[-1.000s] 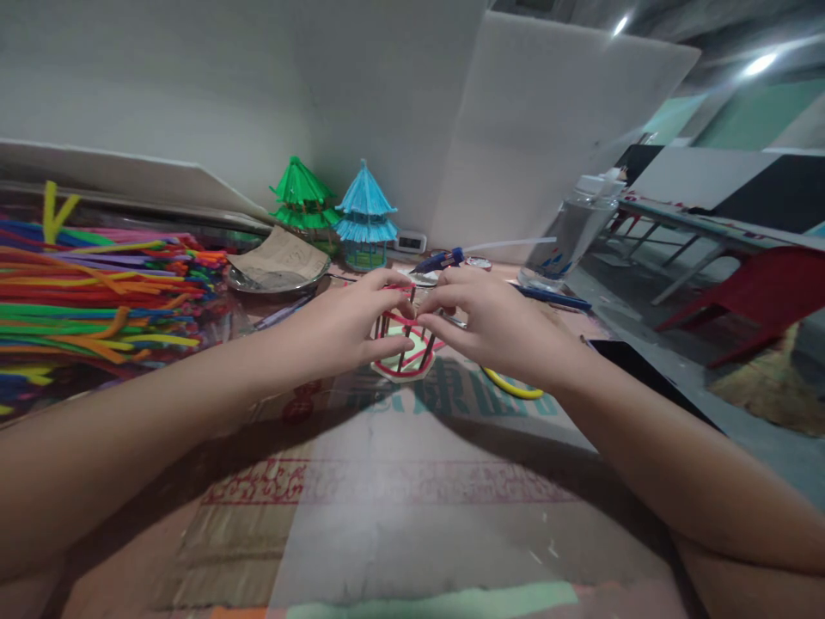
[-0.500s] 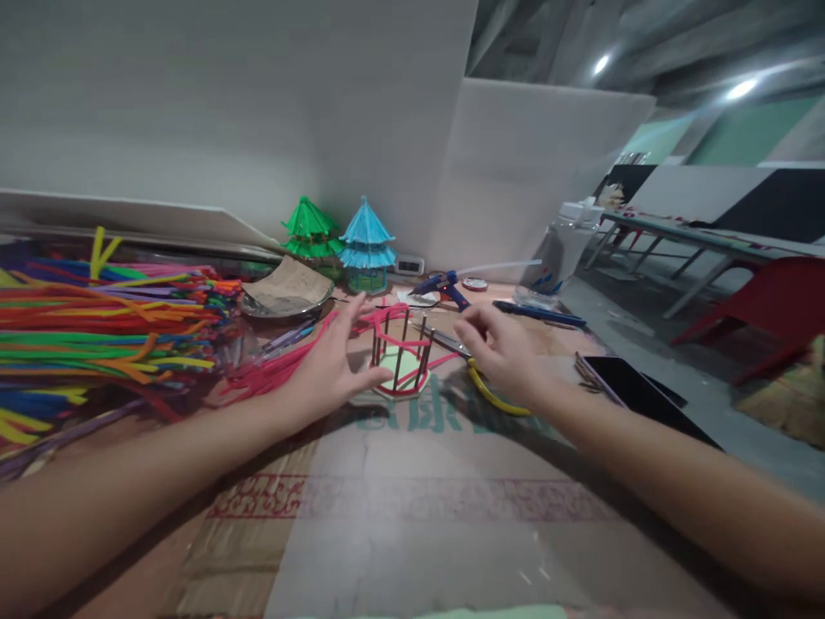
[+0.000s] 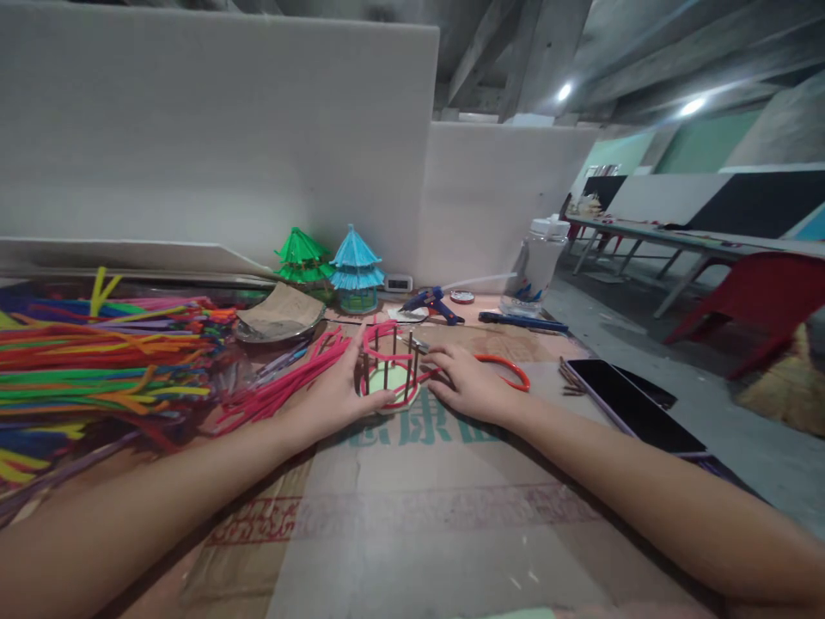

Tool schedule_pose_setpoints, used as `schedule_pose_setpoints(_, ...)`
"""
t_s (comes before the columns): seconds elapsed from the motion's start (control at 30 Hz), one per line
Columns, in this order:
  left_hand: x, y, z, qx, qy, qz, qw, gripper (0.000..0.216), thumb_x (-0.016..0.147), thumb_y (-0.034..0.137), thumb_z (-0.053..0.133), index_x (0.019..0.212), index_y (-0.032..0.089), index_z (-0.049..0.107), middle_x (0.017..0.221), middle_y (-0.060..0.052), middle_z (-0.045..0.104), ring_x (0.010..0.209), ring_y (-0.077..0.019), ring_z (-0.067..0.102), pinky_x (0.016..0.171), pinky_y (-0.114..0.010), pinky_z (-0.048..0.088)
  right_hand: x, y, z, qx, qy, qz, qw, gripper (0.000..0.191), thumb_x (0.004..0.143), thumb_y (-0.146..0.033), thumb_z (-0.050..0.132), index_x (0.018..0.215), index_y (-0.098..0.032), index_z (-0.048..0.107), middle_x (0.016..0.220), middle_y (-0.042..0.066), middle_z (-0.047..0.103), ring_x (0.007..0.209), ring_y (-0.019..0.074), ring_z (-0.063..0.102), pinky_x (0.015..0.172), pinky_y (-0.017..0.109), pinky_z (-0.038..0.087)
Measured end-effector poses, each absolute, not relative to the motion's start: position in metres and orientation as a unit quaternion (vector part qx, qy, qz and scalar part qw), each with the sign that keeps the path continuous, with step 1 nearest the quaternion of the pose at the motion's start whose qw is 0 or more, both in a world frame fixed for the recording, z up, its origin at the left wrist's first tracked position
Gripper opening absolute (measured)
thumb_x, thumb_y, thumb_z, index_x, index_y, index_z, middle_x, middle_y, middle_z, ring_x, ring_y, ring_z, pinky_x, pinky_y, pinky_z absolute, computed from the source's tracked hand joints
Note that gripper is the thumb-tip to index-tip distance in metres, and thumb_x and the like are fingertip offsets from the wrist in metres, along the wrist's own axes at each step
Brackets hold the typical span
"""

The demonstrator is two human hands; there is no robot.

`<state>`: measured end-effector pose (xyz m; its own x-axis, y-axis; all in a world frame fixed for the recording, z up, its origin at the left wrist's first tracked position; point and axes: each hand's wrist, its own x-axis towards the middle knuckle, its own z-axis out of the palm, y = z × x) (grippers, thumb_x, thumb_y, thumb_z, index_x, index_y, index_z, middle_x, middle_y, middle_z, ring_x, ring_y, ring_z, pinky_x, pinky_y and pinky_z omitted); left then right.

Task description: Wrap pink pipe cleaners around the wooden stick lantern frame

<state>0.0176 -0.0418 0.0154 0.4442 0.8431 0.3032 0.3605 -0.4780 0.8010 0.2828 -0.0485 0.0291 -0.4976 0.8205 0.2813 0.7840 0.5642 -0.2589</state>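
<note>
A small frame of brown upright sticks (image 3: pixel 386 376) stands on a round pale green base (image 3: pixel 381 397) edged in red. Pink pipe cleaner (image 3: pixel 371 348) winds around the sticks, and a loose strand runs out to the right. My left hand (image 3: pixel 339 387) grips the frame from the left, thumb at the base's front edge and fingers along the far left side. My right hand (image 3: pixel 473 385) is at the loose strand with fingers and thumb apart. Behind that hand lie scissors with an orange handle (image 3: pixel 516 371), partly hidden.
Pink pipe cleaners (image 3: pixel 284 391) and a large multicoloured heap (image 3: pixel 116 361) lie left. Behind stand green (image 3: pixel 302 256) and blue (image 3: pixel 357 262) model pavilions, a metal bowl (image 3: pixel 280 331), and a blue glue gun (image 3: pixel 433 303). A phone (image 3: pixel 635 404) lies right.
My left hand has closed in on the frame. My right hand has come left and opened from a curled shape, reaching the loose pink strand. The camera view has shifted a little.
</note>
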Motion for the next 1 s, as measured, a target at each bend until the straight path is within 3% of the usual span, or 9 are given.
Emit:
schedule_pose_setpoints(0.1,0.016,-0.036,0.008,0.781,0.388,0.361,0.329,0.113,0.086,0.044,0.078,0.169,0.021,0.004,0.139,-0.016,0.066,0.122,-0.0293,0.069,0.107,-0.046,0.056,0.285,-0.048,0.029,-0.454,-0.87,0.07,0.179,0.022,0.1,-0.023,0.058,0.117,-0.017,0.071,0.141,0.017,0.059,0.13,0.0302,0.058,0.111,0.047,0.047)
schedule_pose_setpoints(0.2,0.012,-0.028,-0.001,0.787,0.37,0.381,0.316,0.103,0.091,0.036,0.07,0.17,0.021,0.005,0.14,-0.015,0.065,0.126,-0.0268,0.067,0.115,-0.047,0.05,0.285,-0.047,0.027,-0.458,-0.864,0.073,0.197,0.013,0.098,-0.014,0.055,0.101,-0.017,0.068,0.132,0.016,0.064,0.124,0.0281,0.06,0.107,0.045,0.048)
schedule_pose_setpoints(0.33,0.009,-0.022,-0.007,0.782,0.384,0.376,0.316,0.096,0.094,0.038,0.064,0.169,0.019,0.008,0.142,-0.016,0.064,0.13,-0.0273,0.064,0.119,-0.047,0.045,0.285,-0.044,0.026,-0.493,-0.836,0.088,0.224,0.012,0.101,-0.015,0.048,0.1,-0.018,0.06,0.113,0.013,0.068,0.105,0.0244,0.064,0.094,0.039,0.051)
schedule_pose_setpoints(0.47,0.009,-0.021,-0.004,0.791,0.376,0.359,0.323,0.082,0.095,0.041,0.063,0.164,0.019,0.024,0.136,-0.014,0.066,0.126,-0.0273,0.065,0.116,-0.046,0.047,0.287,-0.042,0.025,-0.554,-0.784,0.123,0.25,0.013,0.103,-0.019,0.043,0.098,-0.02,0.055,0.097,0.009,0.069,0.09,0.0231,0.064,0.081,0.036,0.05)
schedule_pose_setpoints(0.6,0.008,-0.019,-0.002,0.807,0.355,0.348,0.318,0.071,0.093,0.042,0.065,0.155,0.018,0.04,0.132,-0.011,0.067,0.121,-0.0262,0.066,0.113,-0.044,0.05,0.289,-0.037,0.021,-0.553,-0.73,0.214,0.34,0.012,0.102,-0.023,0.043,0.097,-0.022,0.054,0.1,0.008,0.073,0.09,0.0223,0.068,0.08,0.035,0.052)
schedule_pose_setpoints(0.73,0.006,-0.015,0.0,0.824,0.334,0.325,0.321,0.065,0.092,0.045,0.069,0.149,0.021,0.047,0.135,-0.01,0.065,0.119,-0.0264,0.066,0.108,-0.041,0.053,0.292,-0.035,0.032,-0.492,-0.682,0.3,0.452,0.006,0.1,-0.028,0.049,0.096,-0.024,0.051,0.088,0.004,0.075,0.085,0.0203,0.069,0.081,0.036,0.055)
schedule_pose_setpoints(0.8,0.006,-0.015,0.0,0.819,0.337,0.33,0.326,0.067,0.091,0.046,0.071,0.148,0.022,0.046,0.132,-0.01,0.066,0.116,-0.0265,0.066,0.105,-0.041,0.054,0.295,-0.038,0.047,-0.453,-0.674,0.295,0.504,0.013,0.099,-0.036,0.054,0.095,-0.024,0.049,0.08,0.002,0.072,0.079,0.0189,0.066,0.078,0.034,0.054)
schedule_pose_setpoints(0.87,0.006,-0.016,0.0,0.813,0.352,0.328,0.328,0.068,0.089,0.048,0.074,0.144,0.02,0.048,0.126,-0.01,0.068,0.111,-0.0265,0.068,0.101,-0.041,0.056,0.298,-0.04,0.062,-0.427,-0.659,0.297,0.543,0.02,0.098,-0.044,0.057,0.098,-0.025,0.049,0.073,-0.002,0.063,0.066,0.0158,0.059,0.066,0.029,0.05)
schedule_pose_setpoints(1.0,0.007,-0.019,0.005,0.816,0.376,0.308,0.313,0.067,0.086,0.05,0.076,0.138,0.016,0.052,0.127,-0.012,0.068,0.112,-0.029,0.068,0.1,-0.044,0.057,0.308,-0.039,0.067,-0.437,-0.689,0.242,0.526,0.023,0.1,-0.039,0.052,0.116,-0.023,0.055,0.066,-0.008,0.044,0.054,0.013,0.04,0.054,0.025,0.036)
